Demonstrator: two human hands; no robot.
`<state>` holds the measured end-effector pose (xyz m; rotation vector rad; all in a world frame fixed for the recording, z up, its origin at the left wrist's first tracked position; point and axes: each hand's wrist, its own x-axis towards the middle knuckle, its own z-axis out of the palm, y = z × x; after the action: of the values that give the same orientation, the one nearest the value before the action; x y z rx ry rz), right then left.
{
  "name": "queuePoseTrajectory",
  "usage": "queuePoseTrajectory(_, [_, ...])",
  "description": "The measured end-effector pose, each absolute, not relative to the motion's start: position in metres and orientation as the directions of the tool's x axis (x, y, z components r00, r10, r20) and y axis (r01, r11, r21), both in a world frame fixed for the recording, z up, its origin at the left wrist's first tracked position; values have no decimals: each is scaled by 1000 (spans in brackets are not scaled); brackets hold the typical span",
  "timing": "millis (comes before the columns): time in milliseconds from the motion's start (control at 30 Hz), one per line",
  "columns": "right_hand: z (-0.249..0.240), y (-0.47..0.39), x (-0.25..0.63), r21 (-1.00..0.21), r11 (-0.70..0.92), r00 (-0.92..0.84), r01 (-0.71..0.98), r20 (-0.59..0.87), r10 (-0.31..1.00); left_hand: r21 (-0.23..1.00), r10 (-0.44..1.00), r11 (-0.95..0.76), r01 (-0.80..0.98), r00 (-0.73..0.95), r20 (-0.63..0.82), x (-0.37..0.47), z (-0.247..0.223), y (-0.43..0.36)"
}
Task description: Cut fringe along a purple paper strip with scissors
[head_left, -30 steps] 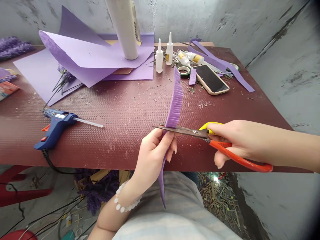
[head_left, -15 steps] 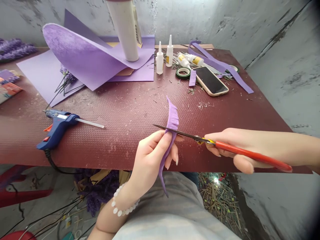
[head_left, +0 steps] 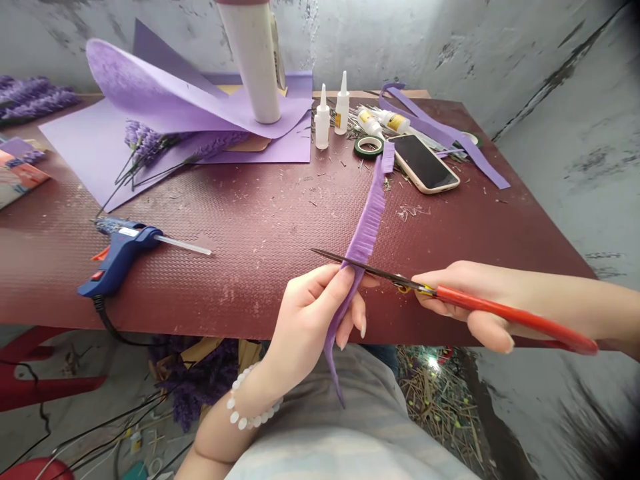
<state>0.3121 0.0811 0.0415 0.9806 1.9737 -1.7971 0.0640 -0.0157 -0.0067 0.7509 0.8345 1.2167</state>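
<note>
A long purple strip (head_left: 367, 223) is pinched between the thumb and fingers of my left hand (head_left: 313, 310). Its upper part carries a row of fine fringe cuts along the right edge, while its uncut tail hangs below my hand past the table edge. My right hand (head_left: 465, 297) grips red-handled scissors (head_left: 515, 313). Their dark blades lie across the strip just above my left thumb, pointing left. A short fringed purple piece (head_left: 389, 157) lies by the phone, close to the strip's top end.
A blue glue gun (head_left: 120, 257) lies at left. Purple sheets (head_left: 175, 107) sit under a white cylinder (head_left: 253, 67). Farther back are glue bottles (head_left: 323, 127), green tape (head_left: 369, 147), a phone (head_left: 424, 163) and loose purple strips (head_left: 480, 163). The table's front edge (head_left: 200, 333) is close to my body.
The upper part of the strip has swung up and to the right, straightening so that more fringe shows. Both hands and the scissors appear slightly farther right; the view has shifted a little.
</note>
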Motion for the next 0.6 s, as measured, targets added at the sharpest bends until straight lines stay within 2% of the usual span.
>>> queuePoseTrajectory(367, [27, 85, 324, -773, -109, -726, 625, -627, 283, 824, 980, 188, -535, 161, -119, 64, -8, -16])
queuePoseTrajectory(600, [33, 84, 317, -765, -43, -722, 643, -623, 299, 831, 980, 176, -528, 170, -100, 63, -10, -15])
